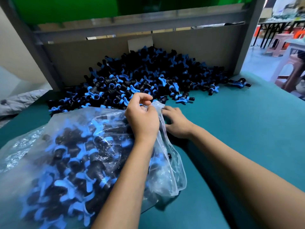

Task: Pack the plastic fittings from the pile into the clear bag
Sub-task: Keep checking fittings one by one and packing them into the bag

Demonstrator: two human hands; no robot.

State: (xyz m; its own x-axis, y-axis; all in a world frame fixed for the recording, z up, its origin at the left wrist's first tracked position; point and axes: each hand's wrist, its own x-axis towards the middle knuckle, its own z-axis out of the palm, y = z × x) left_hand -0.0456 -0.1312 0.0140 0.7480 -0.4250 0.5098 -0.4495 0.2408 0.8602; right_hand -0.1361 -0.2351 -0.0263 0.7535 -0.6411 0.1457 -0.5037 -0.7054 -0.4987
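Item: plastic fittings (145, 75), black bodies with blue wing handles. Main stock heaped at the far edge of the green worktop (239, 129), against the grey back panel (99, 52); a few strays lie off toward the far right corner.

Item: clear bag (69, 156). Lies on its side at the near left of the worktop, already well filled, its mouth turned toward the pile and just short of the nearest loose pieces.

Item: my left hand (142, 119). Fingers curled, pinching the film at the upper lip of the bag mouth; whether a fitting is also caught in the pinch I cannot tell.

Item: my right hand (175, 122). Fingers spread and fairly straight, flat on the worktop just beside the bag's right edge and touching the film; it holds nothing that I can see.

Position note: the loose pile starts just beyond my left fingertips; the bagged stock lies beneath my left forearm.

Risk note: the full bag lies mouth sideways, so if my pinch slips or the lip sags, packed fittings would likely roll back out. A careless sweep could also push strays off the right edge.
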